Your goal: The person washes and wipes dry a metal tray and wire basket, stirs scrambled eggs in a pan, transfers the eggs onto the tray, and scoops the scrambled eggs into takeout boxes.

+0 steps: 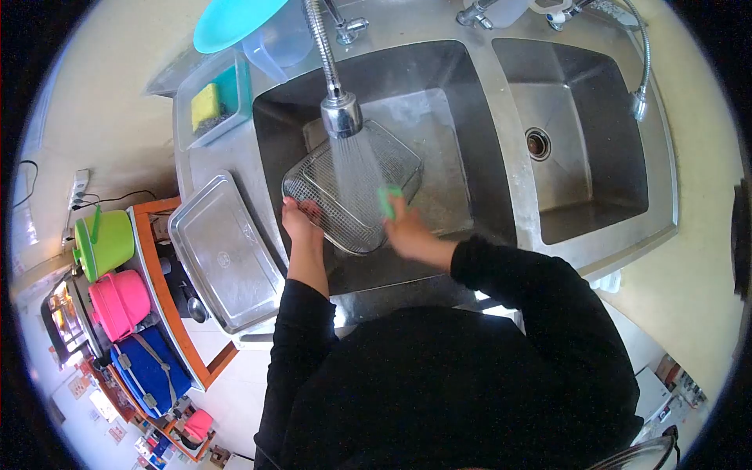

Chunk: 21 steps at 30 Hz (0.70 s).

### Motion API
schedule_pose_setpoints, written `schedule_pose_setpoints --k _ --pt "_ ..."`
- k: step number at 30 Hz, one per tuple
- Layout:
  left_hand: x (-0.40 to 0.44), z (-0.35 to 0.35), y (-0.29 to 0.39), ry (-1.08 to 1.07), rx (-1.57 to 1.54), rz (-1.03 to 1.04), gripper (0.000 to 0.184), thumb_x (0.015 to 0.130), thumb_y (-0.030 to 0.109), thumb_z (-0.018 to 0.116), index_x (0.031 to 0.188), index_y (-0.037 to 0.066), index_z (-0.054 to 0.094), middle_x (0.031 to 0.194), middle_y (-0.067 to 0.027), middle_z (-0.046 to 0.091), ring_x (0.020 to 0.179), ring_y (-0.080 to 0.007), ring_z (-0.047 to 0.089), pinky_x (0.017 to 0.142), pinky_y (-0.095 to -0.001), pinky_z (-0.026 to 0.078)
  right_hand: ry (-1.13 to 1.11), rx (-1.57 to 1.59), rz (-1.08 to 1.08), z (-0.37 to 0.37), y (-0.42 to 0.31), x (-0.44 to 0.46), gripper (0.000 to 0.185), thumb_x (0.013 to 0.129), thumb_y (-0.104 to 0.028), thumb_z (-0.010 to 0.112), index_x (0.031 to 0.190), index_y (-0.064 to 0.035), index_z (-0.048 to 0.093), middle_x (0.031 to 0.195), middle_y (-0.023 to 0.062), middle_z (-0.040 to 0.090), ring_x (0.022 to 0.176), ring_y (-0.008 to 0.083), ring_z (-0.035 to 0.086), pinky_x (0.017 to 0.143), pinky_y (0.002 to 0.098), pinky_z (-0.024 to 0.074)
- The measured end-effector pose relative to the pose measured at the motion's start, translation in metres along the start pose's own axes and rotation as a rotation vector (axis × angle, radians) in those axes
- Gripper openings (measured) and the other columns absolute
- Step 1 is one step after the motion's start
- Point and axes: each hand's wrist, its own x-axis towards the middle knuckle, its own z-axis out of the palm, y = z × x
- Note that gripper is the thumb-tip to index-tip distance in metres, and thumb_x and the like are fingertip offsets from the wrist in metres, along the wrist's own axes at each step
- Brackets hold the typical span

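Note:
A rectangular perforated metal basket (317, 205) is tilted inside the larger sink basin (484, 149). My left hand (301, 225) grips its near left rim, fingers wrapped round the edge. Water pours onto the mesh from a chrome spray head (342, 116) hanging above. My right hand (413, 237) is closed on a small green scrubber (388, 200) at the right side of the basket; motion blurs it, and whether it touches the mesh I cannot tell.
On the left drainboard lies a steel tray (223, 251). Behind it stands a clear tub (185, 117) holding a yellow sponge (205, 107), near a turquoise bowl (235, 22). To the right is a smaller basin (572, 188) with another hose tap (640, 106).

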Motion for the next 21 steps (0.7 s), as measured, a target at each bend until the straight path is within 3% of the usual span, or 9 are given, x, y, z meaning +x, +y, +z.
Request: schedule_pose_setpoints --k 1,4,5,7,12,15,17,19,21 --pt "-0.001 0.0 -0.003 0.018 -0.004 -0.041 0.028 0.099 0.034 0.033 0.089 0.009 0.041 0.061 -0.0043 0.047 0.049 -0.0166 0.047 0.045 -0.0306 0.041 -0.065 0.046 -0.016 -0.001 -0.012 -0.019 0.054 0.093 -0.024 0.043 0.137 -0.0087 0.016 0.12 0.0381 0.038 0.102 0.0512 0.048 0.091 0.053 0.0368" --pt "-0.003 0.005 -0.005 0.064 -0.018 -0.141 0.028 0.099 0.036 0.033 0.089 0.011 0.041 0.059 -0.0034 0.045 0.046 -0.0159 0.045 0.045 -0.0298 0.041 0.107 0.212 -0.02 0.021 0.02 -0.002 0.054 0.092 -0.021 0.045 0.137 -0.0087 0.017 0.124 0.0357 0.037 0.109 0.0502 0.043 0.096 0.0511 0.0327" --pt "-0.006 0.006 -0.004 0.089 0.005 -0.149 0.028 0.099 0.037 0.032 0.089 0.012 0.041 0.059 -0.0031 0.045 0.047 -0.016 0.045 0.045 -0.03 0.041 0.2 0.197 -0.063 0.026 0.037 0.013 0.053 0.093 -0.021 0.046 0.137 -0.0178 0.016 0.117 0.037 0.031 0.1 0.0499 0.046 0.088 0.0531 0.0387" --pt "-0.015 0.005 -0.002 0.143 0.057 -0.165 0.028 0.099 0.038 0.032 0.09 0.013 0.041 0.059 -0.0026 0.044 0.048 -0.0161 0.045 0.045 -0.0304 0.041 0.283 0.153 0.024 0.015 0.063 0.058 0.053 0.093 -0.021 0.046 0.137 -0.0178 0.016 0.117 0.0352 0.032 0.099 0.0485 0.047 0.088 0.0521 0.0392" --pt "-0.028 0.006 -0.007 0.108 -0.153 -0.208 0.029 0.099 0.039 0.03 0.09 0.013 0.04 0.061 -0.0031 0.044 0.049 -0.0158 0.045 0.044 -0.0308 0.041 0.508 0.647 0.3 -0.018 0.098 0.131 0.053 0.093 -0.023 0.048 0.137 -0.0189 0.019 0.121 0.0332 0.033 0.101 0.0451 0.049 0.086 0.0517 0.0404" --pt "-0.017 0.005 -0.01 0.099 -0.181 -0.116 0.032 0.099 0.039 0.029 0.091 0.011 0.041 0.063 -0.0039 0.044 0.049 -0.0163 0.045 0.047 -0.0318 0.045 0.5 0.415 0.36 -0.015 0.061 0.103 0.05 0.093 -0.023 0.045 0.137 -0.014 0.023 0.125 0.0272 0.043 0.112 0.039 0.047 0.093 0.0451 0.0386" --pt "-0.026 0.013 -0.007 0.167 -0.099 -0.065 0.037 0.099 0.04 0.027 0.087 0.008 0.041 0.062 -0.0042 0.044 0.049 -0.0175 0.046 0.051 -0.0339 0.049 0.383 0.479 0.14 0.006 0.063 0.083 0.053 0.094 -0.025 0.045 0.138 -0.0152 0.018 0.121 0.0262 0.045 0.11 0.0372 0.049 0.092 0.0427 0.0388" --pt "-0.019 0.019 -0.01 0.221 -0.081 -0.064 0.039 0.099 0.04 0.026 0.085 0.008 0.042 0.061 -0.0045 0.045 0.05 -0.0178 0.047 0.051 -0.0344 0.049 0.292 0.683 0.189 0.018 0.029 0.039 0.055 0.094 -0.026 0.045 0.139 -0.0158 0.015 0.123 0.0225 0.042 0.106 0.033 0.05 0.091 0.0402 0.0386" --pt "-0.023 0.029 -0.007 0.279 -0.088 -0.106 0.042 0.099 0.041 0.026 0.081 0.007 0.043 0.059 -0.005 0.046 0.05 -0.0181 0.048 0.051 -0.0351 0.049 0.407 0.648 -0.006 0.04 0.022 0.012 0.056 0.094 -0.027 0.045 0.14 -0.0168 0.014 0.125 0.0198 0.039 0.099 0.0282 0.051 0.087 0.0391 0.0407"
